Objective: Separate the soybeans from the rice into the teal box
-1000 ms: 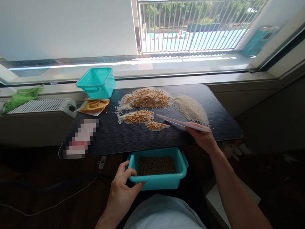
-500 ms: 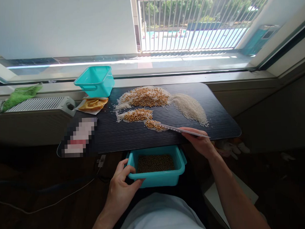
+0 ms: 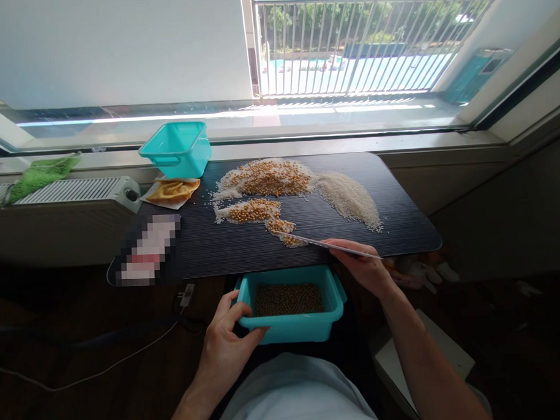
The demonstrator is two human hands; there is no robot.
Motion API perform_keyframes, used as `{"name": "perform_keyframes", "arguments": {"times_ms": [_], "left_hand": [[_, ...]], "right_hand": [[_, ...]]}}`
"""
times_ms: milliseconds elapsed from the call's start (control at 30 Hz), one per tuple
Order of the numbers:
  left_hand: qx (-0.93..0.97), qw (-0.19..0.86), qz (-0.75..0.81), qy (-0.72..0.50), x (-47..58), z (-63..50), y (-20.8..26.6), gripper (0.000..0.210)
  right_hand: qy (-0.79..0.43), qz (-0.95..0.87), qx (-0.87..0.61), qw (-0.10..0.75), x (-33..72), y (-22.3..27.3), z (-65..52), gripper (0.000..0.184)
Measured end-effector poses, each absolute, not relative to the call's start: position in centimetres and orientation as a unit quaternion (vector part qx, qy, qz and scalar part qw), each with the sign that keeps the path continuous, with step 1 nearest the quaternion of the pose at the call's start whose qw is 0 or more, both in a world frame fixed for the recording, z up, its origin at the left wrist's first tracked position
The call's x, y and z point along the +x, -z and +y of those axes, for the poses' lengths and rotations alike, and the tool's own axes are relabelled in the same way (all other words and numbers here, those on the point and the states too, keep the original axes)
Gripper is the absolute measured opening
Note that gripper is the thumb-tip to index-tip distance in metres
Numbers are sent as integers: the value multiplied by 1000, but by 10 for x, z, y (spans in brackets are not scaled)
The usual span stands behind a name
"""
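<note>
My left hand (image 3: 229, 340) grips the left rim of a turquoise plastic tub (image 3: 296, 333) just below the table's front edge. Round tan beans (image 3: 290, 298) cover the bottom of that tub. In my right hand (image 3: 365, 271) is a thin, flat, pale strip (image 3: 334, 245), seen almost edge-on. Its far end touches a small trail of yellow beans and rice (image 3: 280, 226) on the table. Behind lies a larger pile of beans mixed with rice (image 3: 272, 178). A heap of mostly white rice (image 3: 350, 198) spreads to its right.
The dark table (image 3: 226, 258) stands against a window sill. At its back left are another turquoise tub (image 3: 181, 158) and a folded yellow cloth (image 3: 173, 190). A blurred-out flat object (image 3: 148, 251) lies front left. A green cloth (image 3: 44, 175) rests on the radiator (image 3: 91, 191).
The strip in my right hand has moved slightly left and toward me, drawing some beans and rice nearer the front edge. My left hand keeps its grip on the tub.
</note>
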State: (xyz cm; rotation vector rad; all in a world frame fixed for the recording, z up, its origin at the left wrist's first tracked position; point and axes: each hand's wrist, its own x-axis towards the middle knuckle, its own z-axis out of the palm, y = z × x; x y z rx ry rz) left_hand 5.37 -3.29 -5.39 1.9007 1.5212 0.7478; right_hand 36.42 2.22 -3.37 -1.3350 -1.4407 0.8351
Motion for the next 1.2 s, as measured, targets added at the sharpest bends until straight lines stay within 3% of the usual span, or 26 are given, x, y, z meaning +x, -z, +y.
{"name": "perform_keyframes", "arguments": {"times_ms": [1200], "left_hand": [[704, 332, 566, -272, 64, -35, 43, 17]], "right_hand": [[-368, -532, -593, 480, 375, 28, 5, 34]]}}
